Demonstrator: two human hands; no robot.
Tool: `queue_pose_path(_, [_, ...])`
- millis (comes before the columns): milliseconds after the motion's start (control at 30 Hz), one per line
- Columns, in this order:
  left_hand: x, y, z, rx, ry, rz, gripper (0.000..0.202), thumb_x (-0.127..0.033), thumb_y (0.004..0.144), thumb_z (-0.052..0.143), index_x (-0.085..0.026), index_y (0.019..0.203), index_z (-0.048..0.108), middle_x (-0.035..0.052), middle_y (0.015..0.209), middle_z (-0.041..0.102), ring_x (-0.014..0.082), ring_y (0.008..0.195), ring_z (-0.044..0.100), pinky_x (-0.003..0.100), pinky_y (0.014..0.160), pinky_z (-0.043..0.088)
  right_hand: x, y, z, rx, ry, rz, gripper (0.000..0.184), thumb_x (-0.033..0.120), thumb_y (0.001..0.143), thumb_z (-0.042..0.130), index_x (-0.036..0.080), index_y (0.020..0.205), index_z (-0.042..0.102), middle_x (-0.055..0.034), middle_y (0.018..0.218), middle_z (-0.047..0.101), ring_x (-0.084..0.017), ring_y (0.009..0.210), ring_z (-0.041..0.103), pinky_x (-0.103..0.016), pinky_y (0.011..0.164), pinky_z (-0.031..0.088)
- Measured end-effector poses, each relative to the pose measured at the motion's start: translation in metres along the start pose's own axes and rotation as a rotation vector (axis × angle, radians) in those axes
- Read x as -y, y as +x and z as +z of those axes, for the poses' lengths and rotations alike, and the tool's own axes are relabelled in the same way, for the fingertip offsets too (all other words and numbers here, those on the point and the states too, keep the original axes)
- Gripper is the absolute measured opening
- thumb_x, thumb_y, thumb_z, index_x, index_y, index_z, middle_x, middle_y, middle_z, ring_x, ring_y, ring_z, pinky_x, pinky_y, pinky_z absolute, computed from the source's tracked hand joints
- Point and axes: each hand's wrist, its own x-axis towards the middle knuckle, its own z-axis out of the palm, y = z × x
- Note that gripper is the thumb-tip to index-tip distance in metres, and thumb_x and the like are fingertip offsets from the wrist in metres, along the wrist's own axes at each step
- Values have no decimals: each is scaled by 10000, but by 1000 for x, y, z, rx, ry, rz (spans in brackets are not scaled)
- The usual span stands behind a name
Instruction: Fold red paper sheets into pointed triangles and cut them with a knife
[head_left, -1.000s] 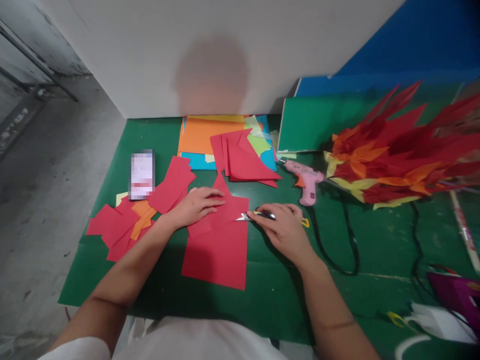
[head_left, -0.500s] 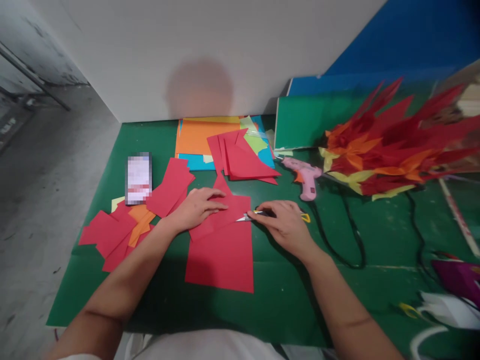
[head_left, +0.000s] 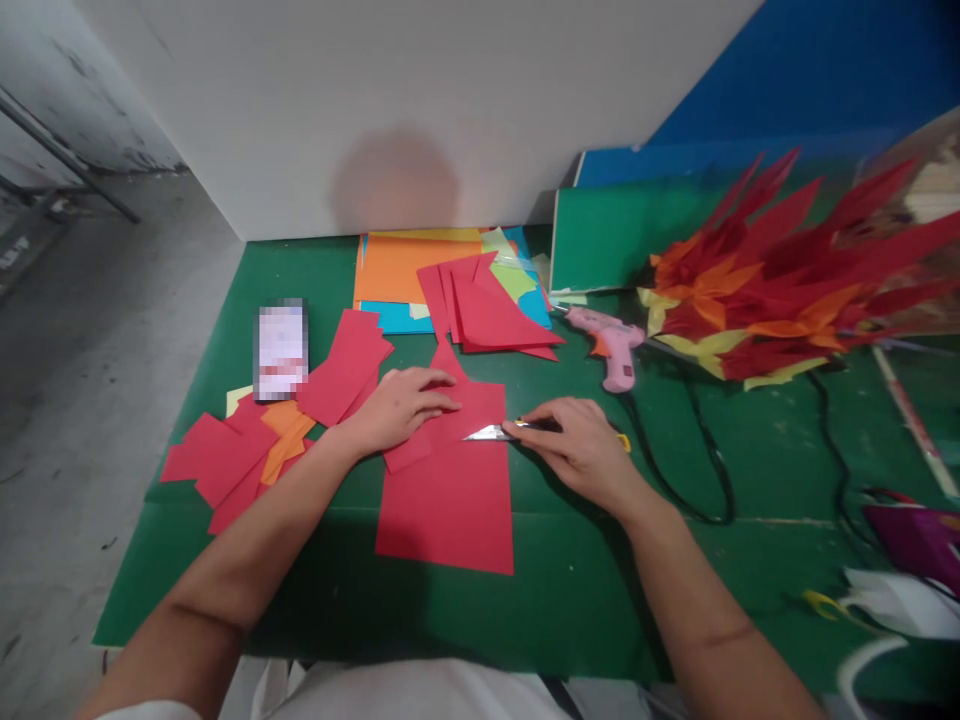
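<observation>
A red paper sheet (head_left: pixel 448 500) lies on the green table (head_left: pixel 585 590), folded over along its top edge. My left hand (head_left: pixel 401 405) lies flat on the folded part with fingers stretched out, pressing it down. My right hand (head_left: pixel 577 445) is closed round a utility knife (head_left: pixel 510 431) with a yellow and black handle. The bare blade points left and lies in the fold at the sheet's right edge.
Red and orange paper offcuts (head_left: pixel 240 450) and a phone (head_left: pixel 281 350) lie at the left. A stack of coloured sheets (head_left: pixel 420 275) with red triangles (head_left: pixel 491 320) is behind. A pink glue gun (head_left: pixel 611 350) with black cord and a spiky red-orange paper piece (head_left: pixel 787 270) sit right.
The knife blade has slid a little further left into the fold. My left hand stays pressed on the paper. The camera view has shifted slightly.
</observation>
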Motion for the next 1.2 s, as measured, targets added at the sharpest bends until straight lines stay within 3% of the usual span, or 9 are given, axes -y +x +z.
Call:
queue_pose_path(733, [3, 1, 1, -42, -26, 32, 299, -209, 973, 418, -298, 1108, 670, 48, 1314, 561, 228, 1204, 512, 441, 964, 389, 24, 11, 7, -3, -50, -118, 323, 196, 974, 414, 258, 1181, 655, -79, 918, 632, -192, 849, 496, -331, 711, 335])
queue_pose_path(1200, [3, 2, 0, -21, -25, 28, 293, -213, 968, 430, -296, 1118, 667, 53, 1311, 564, 237, 1214, 507, 453, 971, 385, 35, 16, 13, -1, -36, -129, 315, 201, 978, 415, 265, 1175, 653, -67, 948, 653, -187, 845, 490, -328, 722, 318])
